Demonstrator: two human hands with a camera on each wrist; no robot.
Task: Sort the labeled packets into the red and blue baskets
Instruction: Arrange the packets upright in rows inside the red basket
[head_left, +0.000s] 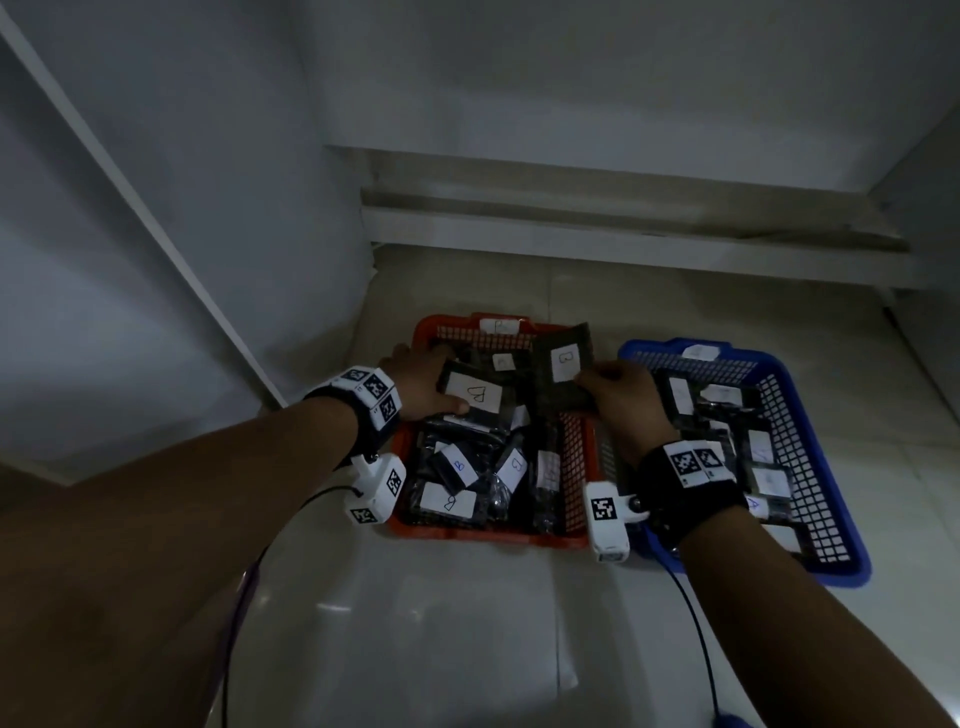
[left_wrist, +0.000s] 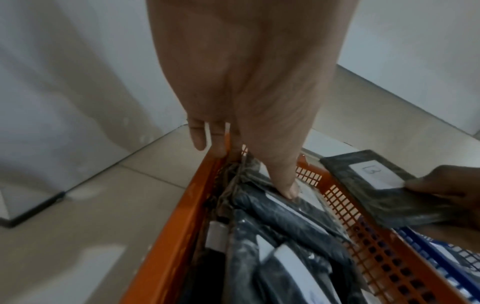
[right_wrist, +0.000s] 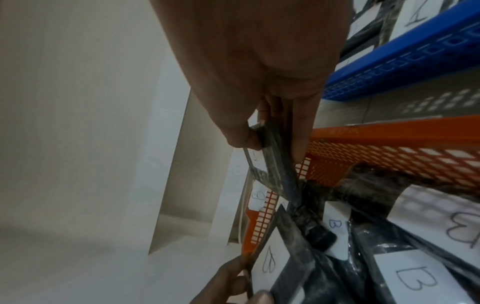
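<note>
a b packet (head_left: 563, 368) in each hand (head_left: 621, 402), above the red basket (head_left: 574, 467)

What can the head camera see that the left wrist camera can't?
Only the head view shows the whole blue basket with its packets, one labeled A, plus both wrist cameras and the left hand's packet label, a B.

Only the left wrist view shows the left fingers up close, pressing on packets by the red basket's rim.

Both show the red basket, and the right hand pinching a dark packet labeled B above it.
</note>
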